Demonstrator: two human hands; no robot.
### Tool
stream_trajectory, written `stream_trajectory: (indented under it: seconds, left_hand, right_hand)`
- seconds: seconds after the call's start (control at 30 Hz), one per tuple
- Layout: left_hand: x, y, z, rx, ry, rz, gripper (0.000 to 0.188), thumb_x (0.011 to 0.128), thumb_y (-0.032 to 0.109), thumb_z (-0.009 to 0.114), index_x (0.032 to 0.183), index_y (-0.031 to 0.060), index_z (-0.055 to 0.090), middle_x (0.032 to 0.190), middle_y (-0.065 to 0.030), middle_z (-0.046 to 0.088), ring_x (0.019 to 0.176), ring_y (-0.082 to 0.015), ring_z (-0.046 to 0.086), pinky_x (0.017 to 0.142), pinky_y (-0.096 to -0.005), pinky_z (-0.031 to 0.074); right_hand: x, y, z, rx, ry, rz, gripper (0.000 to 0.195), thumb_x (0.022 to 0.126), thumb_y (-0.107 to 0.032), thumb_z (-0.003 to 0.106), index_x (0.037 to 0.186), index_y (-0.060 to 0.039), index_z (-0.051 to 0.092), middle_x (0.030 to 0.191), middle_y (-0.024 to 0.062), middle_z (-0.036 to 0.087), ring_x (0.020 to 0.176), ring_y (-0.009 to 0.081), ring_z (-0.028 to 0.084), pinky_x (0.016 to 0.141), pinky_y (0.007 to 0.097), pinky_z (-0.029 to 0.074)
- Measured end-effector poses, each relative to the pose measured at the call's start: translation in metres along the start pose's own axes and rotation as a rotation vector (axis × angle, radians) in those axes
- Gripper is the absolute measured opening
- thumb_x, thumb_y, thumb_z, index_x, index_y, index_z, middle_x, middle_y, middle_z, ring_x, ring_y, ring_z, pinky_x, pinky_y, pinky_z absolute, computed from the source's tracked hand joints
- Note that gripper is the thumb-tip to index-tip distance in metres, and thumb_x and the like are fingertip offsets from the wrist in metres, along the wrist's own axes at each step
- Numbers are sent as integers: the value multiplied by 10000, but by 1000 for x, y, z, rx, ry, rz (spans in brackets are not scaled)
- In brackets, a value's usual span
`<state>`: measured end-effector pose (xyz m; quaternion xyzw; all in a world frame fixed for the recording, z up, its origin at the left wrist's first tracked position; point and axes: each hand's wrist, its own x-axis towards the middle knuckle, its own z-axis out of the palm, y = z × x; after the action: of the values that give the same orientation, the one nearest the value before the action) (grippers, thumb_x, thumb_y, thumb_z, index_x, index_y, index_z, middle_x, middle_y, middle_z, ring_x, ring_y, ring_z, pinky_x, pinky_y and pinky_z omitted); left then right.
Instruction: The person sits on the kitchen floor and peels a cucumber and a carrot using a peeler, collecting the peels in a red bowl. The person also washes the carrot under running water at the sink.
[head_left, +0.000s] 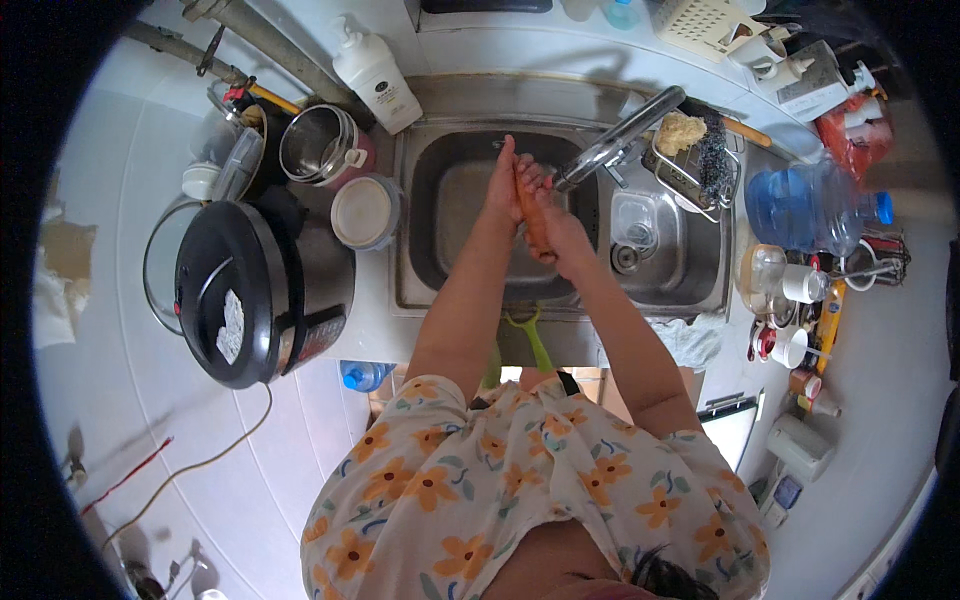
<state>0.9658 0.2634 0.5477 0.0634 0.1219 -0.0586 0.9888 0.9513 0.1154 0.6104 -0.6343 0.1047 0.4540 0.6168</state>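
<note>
Both my hands are on a carrot (532, 214) over the large left basin (457, 225) of a steel double sink. My left hand (503, 187) presses along its left side, with the thumb pointing up and away. My right hand (564, 234) wraps it from the right. Just beside my fingers is the tip of the chrome faucet (626, 135); whether water runs is hard to see. A green Y-shaped peeler (534, 343) lies at the front edge of the sink, between my forearms.
A black-lidded electric cooker (232, 292) and a round lidded tub (365, 212) stand left. Behind them is a white pump bottle (377, 79). A wire rack (686, 176) with sponge and scourer sits over the small basin (694, 262). A blue water jug (806, 206) lies right.
</note>
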Motion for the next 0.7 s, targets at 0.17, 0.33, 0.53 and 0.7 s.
stream_trajectory:
  seconds: [0.17, 0.33, 0.53, 0.7]
  left_hand:
    - [7, -48, 34, 269, 578, 346, 427, 918, 453, 634, 693, 124, 480, 587, -9, 464, 485, -150, 469, 498, -294, 418]
    - [-3, -48, 44, 535, 678, 654, 246, 974, 263, 568, 848, 72, 479, 667, -49, 505, 592, -167, 541, 534, -314, 471]
    - [-20, -47, 39, 466, 560, 583, 267, 995, 281, 494, 832, 74, 455, 690, -52, 492, 627, -187, 549, 540, -343, 481]
    - [-32, -14, 60, 153, 611, 239, 428, 991, 444, 446, 719, 114, 436, 616, -11, 443, 531, -154, 471, 499, -306, 436]
  right_hand:
    - [4, -14, -27, -153, 3, 34, 460, 973, -488, 477, 1082, -47, 548, 748, 112, 628, 582, 240, 623, 461, 352, 461]
    - [-9, 14, -18, -803, 381, -1012, 370, 982, -378, 475, 1061, -21, 530, 878, 218, 649, 804, 426, 644, 710, 465, 510]
    - [-11, -5, -6, -750, 246, -565, 348, 978, -346, 473, 1098, -19, 485, 1016, 281, 637, 924, 452, 634, 778, 494, 499]
    - [2, 31, -19, -525, 46, -706, 387, 988, -424, 448, 1070, -47, 480, 878, 177, 635, 697, 299, 614, 566, 404, 472]
